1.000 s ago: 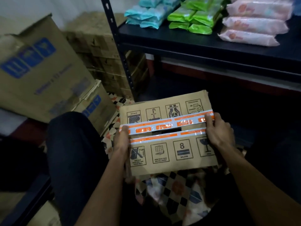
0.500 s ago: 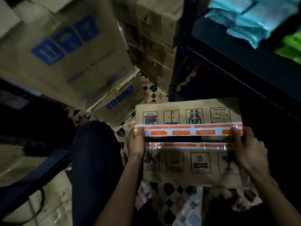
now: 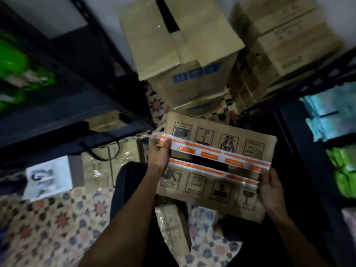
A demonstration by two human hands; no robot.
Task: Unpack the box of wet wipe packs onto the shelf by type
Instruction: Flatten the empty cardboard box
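Box: the box point(image 3: 213, 166) was held in the air above the person's lap and the tiled floor point(image 3: 48, 224), top face up, its two flaps parted along a dark gap, each flap edge lined with cut orange-and-white tape point(image 3: 215, 151).
Left hand: the left hand point(image 3: 158, 155) gripped the box's left end, thumb on the tape, fingers curled round the edge.
Right hand: the right hand point(image 3: 271, 187) gripped the right end, thumb lying on the near flap.
Change: a second ago the box faced a shelf already bearing blue, green and pink packs; the view then swung round, and the box was carried along in the same two-handed hold, now tilted.
Contents: I could not tell whether any packs remained inside; the gap showed only darkness.
Meaning: judged from this, the box was probably finished and being put aside.
Surroundings: stacked cartons point(image 3: 185, 54) stood ahead, dark shelf frames point(image 3: 63, 101) at either side, blurred green packs point(image 3: 342, 170) at the right.
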